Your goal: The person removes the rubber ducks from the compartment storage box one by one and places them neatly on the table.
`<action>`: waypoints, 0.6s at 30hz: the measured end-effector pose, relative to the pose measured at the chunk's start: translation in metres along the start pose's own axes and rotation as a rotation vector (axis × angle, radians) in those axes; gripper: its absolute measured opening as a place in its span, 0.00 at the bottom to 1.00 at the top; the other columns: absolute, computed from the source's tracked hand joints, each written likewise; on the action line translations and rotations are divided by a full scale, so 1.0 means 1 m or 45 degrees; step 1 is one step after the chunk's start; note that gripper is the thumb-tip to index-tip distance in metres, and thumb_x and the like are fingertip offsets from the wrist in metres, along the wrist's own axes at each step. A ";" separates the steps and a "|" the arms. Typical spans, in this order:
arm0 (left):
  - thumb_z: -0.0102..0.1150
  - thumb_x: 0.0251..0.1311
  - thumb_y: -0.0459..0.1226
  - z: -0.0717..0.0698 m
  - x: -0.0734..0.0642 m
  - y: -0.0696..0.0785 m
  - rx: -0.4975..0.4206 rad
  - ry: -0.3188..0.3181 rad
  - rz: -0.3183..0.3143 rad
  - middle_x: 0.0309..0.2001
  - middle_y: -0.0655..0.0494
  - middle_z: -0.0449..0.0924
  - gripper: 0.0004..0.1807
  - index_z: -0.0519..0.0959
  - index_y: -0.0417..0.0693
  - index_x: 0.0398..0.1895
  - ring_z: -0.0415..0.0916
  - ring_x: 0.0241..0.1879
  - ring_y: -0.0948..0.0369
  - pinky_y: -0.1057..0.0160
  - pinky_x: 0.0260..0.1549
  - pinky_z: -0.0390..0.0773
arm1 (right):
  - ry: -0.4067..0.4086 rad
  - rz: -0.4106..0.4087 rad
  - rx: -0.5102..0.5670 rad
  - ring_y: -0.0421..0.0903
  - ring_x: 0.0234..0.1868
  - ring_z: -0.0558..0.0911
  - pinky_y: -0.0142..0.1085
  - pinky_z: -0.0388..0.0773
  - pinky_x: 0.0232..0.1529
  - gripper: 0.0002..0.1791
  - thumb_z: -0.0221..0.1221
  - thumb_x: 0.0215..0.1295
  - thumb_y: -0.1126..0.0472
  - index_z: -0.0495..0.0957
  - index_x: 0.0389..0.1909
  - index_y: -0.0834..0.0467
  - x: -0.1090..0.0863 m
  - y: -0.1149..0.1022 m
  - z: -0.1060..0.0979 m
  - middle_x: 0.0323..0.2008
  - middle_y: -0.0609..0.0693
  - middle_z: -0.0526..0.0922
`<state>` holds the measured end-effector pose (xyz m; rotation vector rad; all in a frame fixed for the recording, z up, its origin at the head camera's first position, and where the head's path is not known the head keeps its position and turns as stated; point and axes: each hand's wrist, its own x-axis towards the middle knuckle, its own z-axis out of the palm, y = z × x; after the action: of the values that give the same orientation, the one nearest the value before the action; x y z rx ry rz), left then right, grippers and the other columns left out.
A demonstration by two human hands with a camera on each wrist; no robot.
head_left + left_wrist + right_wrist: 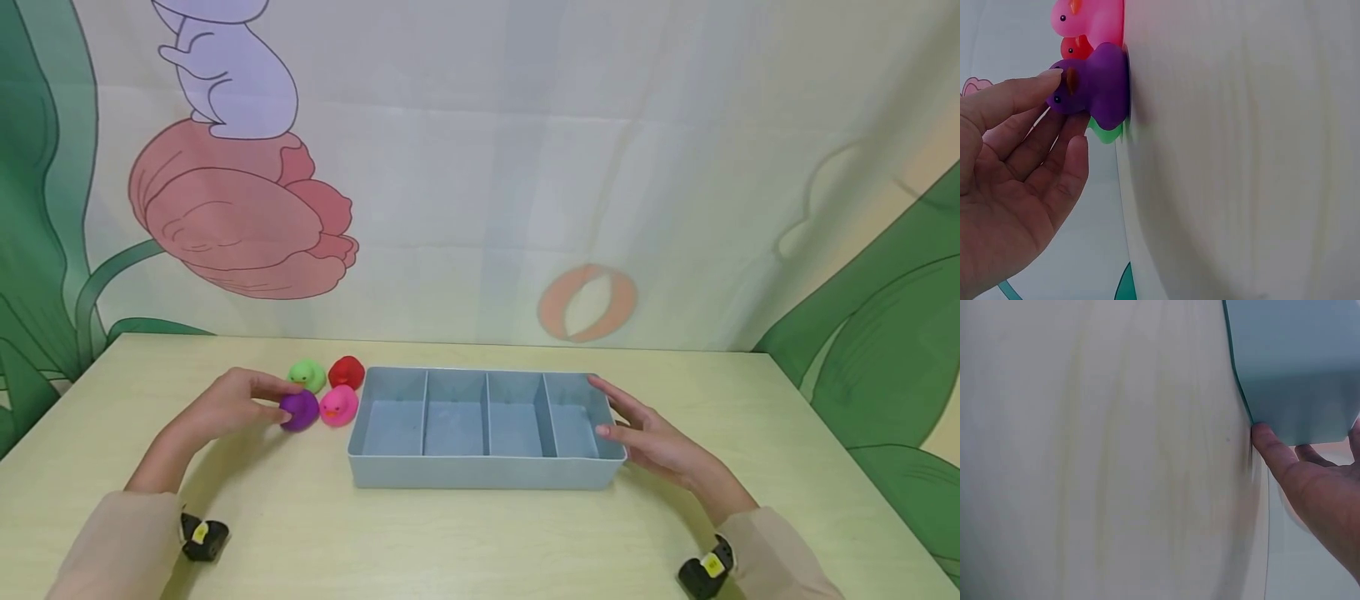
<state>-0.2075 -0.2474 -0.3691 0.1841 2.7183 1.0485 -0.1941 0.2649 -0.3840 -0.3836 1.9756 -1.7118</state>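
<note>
Four-compartment light blue box stands on the table. My right hand holds its right end, thumb and index fingertips over the rim; in the right wrist view, other fingers lie against the end wall, one at the bottom edge. Left of the box, my left hand pinches a purple rubber duck between thumb and fingers. In the left wrist view the thumb presses the duck's head beside its orange beak, with fingers behind. Close around it are a green duck, a red duck and a pink duck.
The pale wooden table ends at a printed curtain right behind the box and ducks. Each sleeved wrist carries a small black camera, the left camera and the right camera both low over the table.
</note>
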 end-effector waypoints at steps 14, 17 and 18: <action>0.60 0.53 0.32 -0.002 -0.006 0.002 0.021 0.082 0.122 0.50 0.36 0.75 0.23 0.74 0.35 0.53 0.69 0.52 0.40 0.42 0.47 0.70 | 0.067 -0.015 -0.092 0.66 0.68 0.37 0.59 0.57 0.58 0.39 0.52 0.65 0.61 0.42 0.71 0.46 0.001 -0.002 -0.001 0.70 0.61 0.27; 0.60 0.53 0.32 -0.002 -0.012 0.003 0.007 0.123 0.144 0.51 0.36 0.74 0.23 0.73 0.35 0.54 0.70 0.52 0.41 0.41 0.47 0.69 | 0.128 -0.036 -0.218 0.68 0.67 0.43 0.59 0.59 0.57 0.37 0.52 0.65 0.58 0.45 0.71 0.47 -0.003 -0.004 0.000 0.70 0.61 0.35; 0.60 0.53 0.33 -0.002 -0.014 0.003 -0.003 0.133 0.155 0.51 0.36 0.74 0.23 0.73 0.35 0.54 0.70 0.51 0.41 0.42 0.47 0.70 | 0.153 -0.044 -0.272 0.68 0.66 0.46 0.59 0.61 0.56 0.36 0.52 0.66 0.57 0.46 0.71 0.48 -0.005 -0.005 0.001 0.70 0.61 0.38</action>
<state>-0.1940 -0.2490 -0.3630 0.3059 2.8301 1.1243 -0.1900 0.2659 -0.3784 -0.3985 2.2609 -1.5814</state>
